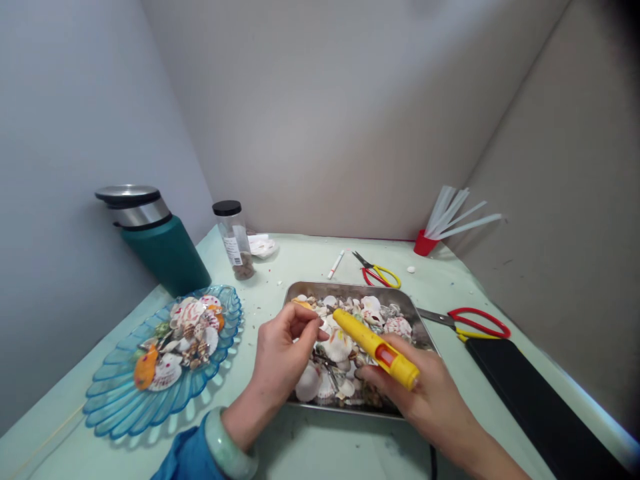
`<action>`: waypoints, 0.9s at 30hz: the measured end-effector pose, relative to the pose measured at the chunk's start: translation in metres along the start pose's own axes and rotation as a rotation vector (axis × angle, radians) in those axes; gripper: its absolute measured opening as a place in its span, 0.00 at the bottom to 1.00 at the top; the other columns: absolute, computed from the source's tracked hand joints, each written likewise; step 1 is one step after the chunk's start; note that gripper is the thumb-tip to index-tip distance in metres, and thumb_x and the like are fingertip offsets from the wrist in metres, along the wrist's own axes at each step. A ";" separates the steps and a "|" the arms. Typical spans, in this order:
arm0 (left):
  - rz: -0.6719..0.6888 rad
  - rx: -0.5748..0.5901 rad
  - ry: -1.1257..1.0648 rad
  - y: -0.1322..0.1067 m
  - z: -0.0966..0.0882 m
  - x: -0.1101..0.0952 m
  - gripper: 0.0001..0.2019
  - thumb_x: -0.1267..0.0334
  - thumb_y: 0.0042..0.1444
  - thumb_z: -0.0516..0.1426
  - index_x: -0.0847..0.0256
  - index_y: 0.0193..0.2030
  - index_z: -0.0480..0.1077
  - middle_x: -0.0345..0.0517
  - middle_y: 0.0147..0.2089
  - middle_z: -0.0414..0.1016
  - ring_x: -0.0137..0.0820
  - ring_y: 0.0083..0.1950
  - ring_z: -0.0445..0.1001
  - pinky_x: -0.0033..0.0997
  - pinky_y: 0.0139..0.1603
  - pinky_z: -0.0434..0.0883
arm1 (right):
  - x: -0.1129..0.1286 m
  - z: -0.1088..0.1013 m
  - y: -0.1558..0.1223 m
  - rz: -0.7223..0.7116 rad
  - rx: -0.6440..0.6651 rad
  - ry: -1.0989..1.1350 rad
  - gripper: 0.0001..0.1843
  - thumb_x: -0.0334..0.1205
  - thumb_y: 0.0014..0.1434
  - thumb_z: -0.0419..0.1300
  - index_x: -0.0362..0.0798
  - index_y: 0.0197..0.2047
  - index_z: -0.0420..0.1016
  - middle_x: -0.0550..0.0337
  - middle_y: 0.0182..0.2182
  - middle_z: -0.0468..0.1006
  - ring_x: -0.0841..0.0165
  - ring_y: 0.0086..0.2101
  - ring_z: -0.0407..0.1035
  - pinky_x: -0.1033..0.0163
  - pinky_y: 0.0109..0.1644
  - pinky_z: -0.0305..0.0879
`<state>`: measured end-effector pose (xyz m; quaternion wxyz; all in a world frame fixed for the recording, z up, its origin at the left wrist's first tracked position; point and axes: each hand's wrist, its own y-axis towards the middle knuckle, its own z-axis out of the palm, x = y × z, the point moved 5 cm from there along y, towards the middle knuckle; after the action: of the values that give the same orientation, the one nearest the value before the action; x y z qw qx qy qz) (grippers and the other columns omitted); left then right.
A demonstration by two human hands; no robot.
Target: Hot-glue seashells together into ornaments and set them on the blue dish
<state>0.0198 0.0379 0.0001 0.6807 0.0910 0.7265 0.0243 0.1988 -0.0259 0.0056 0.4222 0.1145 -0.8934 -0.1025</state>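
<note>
My right hand (425, 393) grips a yellow glue gun (376, 347) with an orange window, its tip pointing up-left over a metal tray (345, 288) full of seashells. My left hand (285, 353) is closed in a pinch right at the gun's tip; what the fingers hold is too small to make out. Both hands hover above the shells (340, 347) in the tray. A pale green bangle (227, 447) circles my left wrist above a blue sleeve.
A blue glass dish (115, 407) of shells lies at left. Behind it stand a teal flask (160, 243) and a black-lidded jar (235, 240). Small scissors (380, 272), larger red scissors (470, 323), a red cup of glue sticks (425, 243) and a black case (540, 407) lie to the right.
</note>
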 end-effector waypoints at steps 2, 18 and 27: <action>-0.057 -0.011 -0.056 0.001 0.000 0.000 0.06 0.64 0.49 0.60 0.61 0.29 0.66 0.38 0.25 0.74 0.30 0.28 0.78 0.24 0.30 0.71 | -0.002 -0.001 0.000 0.013 -0.031 -0.012 0.11 0.48 0.58 0.58 0.49 0.35 0.69 0.66 0.23 0.71 0.71 0.22 0.64 0.68 0.25 0.59; -0.176 -0.017 -0.247 0.005 0.000 0.000 0.10 0.64 0.46 0.62 0.62 0.30 0.65 0.38 0.25 0.75 0.27 0.24 0.77 0.23 0.28 0.71 | 0.007 0.001 0.000 -0.044 0.037 -0.040 0.12 0.50 0.59 0.57 0.50 0.35 0.69 0.65 0.24 0.71 0.71 0.23 0.64 0.68 0.27 0.58; -0.185 -0.021 -0.241 0.006 0.001 0.000 0.09 0.65 0.44 0.63 0.62 0.29 0.65 0.36 0.22 0.75 0.27 0.23 0.77 0.22 0.26 0.70 | 0.008 0.002 0.000 -0.061 0.057 -0.019 0.09 0.47 0.59 0.57 0.50 0.35 0.68 0.65 0.25 0.71 0.71 0.24 0.64 0.68 0.28 0.58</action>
<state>0.0213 0.0433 0.0007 0.7634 0.0186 0.6443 -0.0420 0.1921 -0.0282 0.0097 0.4069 0.1525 -0.8960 -0.0909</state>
